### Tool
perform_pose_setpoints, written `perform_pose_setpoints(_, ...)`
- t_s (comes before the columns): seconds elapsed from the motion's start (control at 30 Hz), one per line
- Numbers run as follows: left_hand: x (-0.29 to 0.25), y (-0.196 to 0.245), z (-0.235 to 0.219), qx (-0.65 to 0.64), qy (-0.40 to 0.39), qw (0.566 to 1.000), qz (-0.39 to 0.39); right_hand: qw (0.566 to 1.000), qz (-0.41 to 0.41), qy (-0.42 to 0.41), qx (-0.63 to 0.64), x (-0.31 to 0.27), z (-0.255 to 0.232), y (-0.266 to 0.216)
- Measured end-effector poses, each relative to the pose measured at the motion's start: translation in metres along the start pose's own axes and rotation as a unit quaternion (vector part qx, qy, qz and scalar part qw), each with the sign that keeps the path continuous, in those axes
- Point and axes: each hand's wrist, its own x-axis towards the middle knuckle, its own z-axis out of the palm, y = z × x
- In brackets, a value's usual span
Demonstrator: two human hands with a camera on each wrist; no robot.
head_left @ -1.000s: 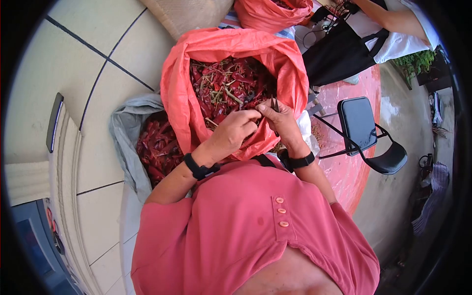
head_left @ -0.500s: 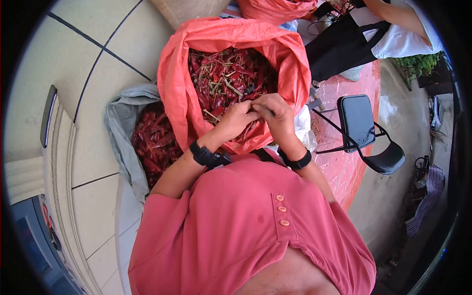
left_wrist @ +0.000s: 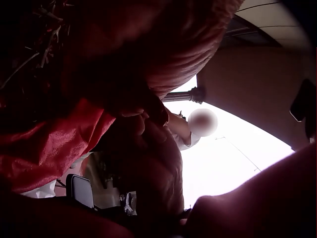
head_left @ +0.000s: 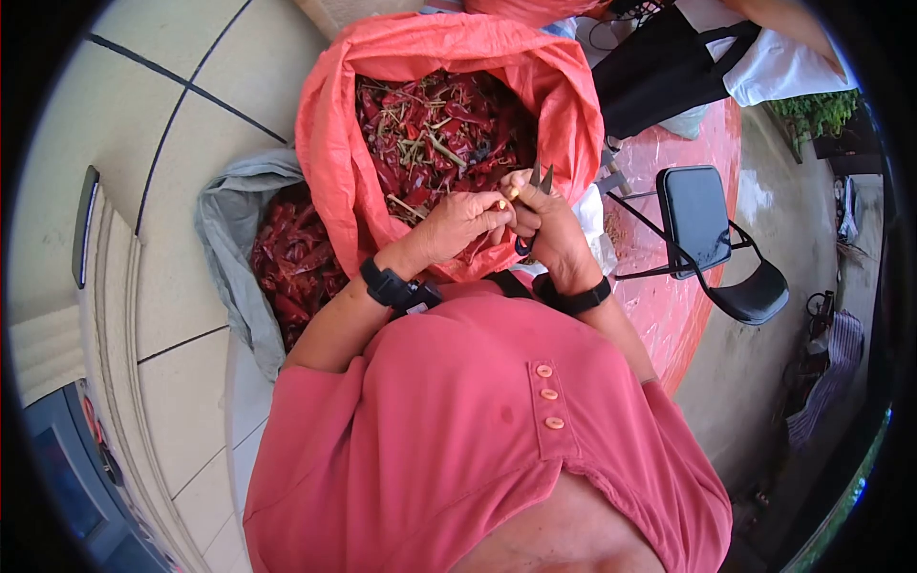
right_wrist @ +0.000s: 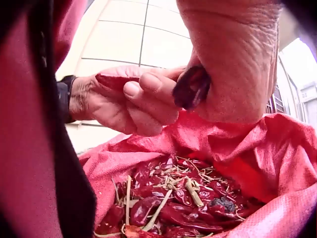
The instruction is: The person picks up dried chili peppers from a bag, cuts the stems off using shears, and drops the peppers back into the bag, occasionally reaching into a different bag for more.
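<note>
Now the scissors [head_left: 545,183] are showing their blades, hidden a moment ago, so probably they are cutting nothing; the right hand [head_left: 558,229] is gripping them, the left hand [head_left: 457,225] is holding a red chili [right_wrist: 115,82] above the sack [head_left: 330,134].

The rose-pink shirt [head_left: 430,382] has short sleeves [head_left: 320,406] and a front placket [head_left: 557,444] with three oval buttons [head_left: 548,394]. A dark spot [head_left: 506,413] marks the front. Both wrist bands [head_left: 385,285] are black
</note>
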Motion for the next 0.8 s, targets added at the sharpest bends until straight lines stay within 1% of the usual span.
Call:
perform_pose_setpoints(0.07, -0.001, 0.000, 0.001, 0.010, -0.001, 1.000, 0.012, 0.991, 0.047, -0.018, 0.127, 0.005, -0.010, 0.000)
perform_pose_setpoints(0.1, -0.002, 0.004, 0.002, 0.024, 0.005, 0.999, 0.021, 0.991, 0.029, -0.004, 0.128, 0.004, -0.009, -0.001)
perform_pose_setpoints(0.13, -0.004, 0.009, 0.002, 0.039, 0.012, 0.999, 0.029, 0.997, -0.012, 0.047, 0.057, 0.001, -0.008, -0.004)
perform_pose_setpoints(0.17, -0.012, 0.016, -0.002, 0.071, 0.004, 0.997, -0.005, 0.994, -0.054, 0.097, -0.014, -0.004, -0.005, -0.009)
perform_pose_setpoints(0.2, -0.023, 0.023, -0.004, 0.096, 0.049, 0.994, 0.015, 0.981, -0.095, 0.147, -0.084, -0.009, -0.005, -0.012)
perform_pose_setpoints(0.23, -0.036, 0.028, -0.008, 0.123, 0.093, 0.987, 0.036, 0.965, -0.105, 0.174, -0.168, -0.018, -0.007, -0.017)
perform_pose_setpoints(0.27, -0.049, 0.032, -0.014, 0.150, 0.135, 0.978, 0.056, 0.929, -0.102, 0.260, -0.242, -0.029, -0.003, -0.021)
perform_pose_setpoints(0.33, -0.082, 0.034, -0.035, 0.237, 0.186, 0.954, 0.007, 0.896, -0.155, 0.277, -0.311, -0.037, -0.040, -0.002)
perform_pose_setpoints(0.4, -0.115, 0.025, -0.053, 0.310, 0.252, 0.914, -0.074, 0.897, -0.195, 0.266, -0.294, -0.045, -0.078, 0.024)
perform_pose_setpoints(0.43, -0.127, 0.014, -0.063, 0.342, 0.273, 0.896, -0.078, 0.897, -0.213, 0.259, -0.286, -0.048, -0.094, 0.036)
perform_pose_setpoints(0.5, -0.145, -0.012, -0.078, 0.405, 0.298, 0.859, -0.100, 0.907, -0.170, 0.262, -0.284, -0.049, -0.118, 0.053)
perform_pose_setpoints(0.53, -0.146, -0.009, -0.076, 0.464, 0.289, 0.827, -0.133, 0.910, -0.149, 0.262, -0.283, -0.048, -0.130, 0.061)
perform_pose_setpoints(0.57, -0.148, -0.004, -0.072, 0.521, 0.277, 0.790, -0.165, 0.899, -0.127, 0.269, -0.321, -0.045, -0.141, 0.070)
perform_pose_setpoints(0.6, -0.147, 0.001, -0.070, 0.576, 0.264, 0.749, -0.195, 0.895, -0.113, 0.273, -0.333, -0.045, -0.140, 0.071)
perform_pose_setpoints(0.63, -0.142, 0.003, -0.073, 0.574, 0.261, 0.759, -0.162, 0.891, -0.098, 0.278, -0.345, -0.046, -0.138, 0.073)
perform_pose_setpoints(0.67, -0.131, 0.003, -0.074, 0.524, 0.281, 0.795, -0.123, 0.886, -0.084, 0.283, -0.358, -0.047, -0.135, 0.074)
perform_pose_setpoints(0.7, -0.116, 0.004, -0.072, 0.470, 0.298, 0.826, -0.083, 0.884, -0.106, 0.293, -0.348, -0.047, -0.137, 0.078)
perform_pose_setpoints(0.73, -0.100, 0.004, -0.069, 0.414, 0.315, 0.853, -0.043, 0.875, -0.103, 0.308, -0.359, -0.049, -0.133, 0.077)
perform_pose_setpoints(0.8, -0.059, 0.000, -0.065, 0.450, 0.269, 0.851, 0.031, 0.855, -0.098, 0.336, -0.383, -0.053, -0.127, 0.074)
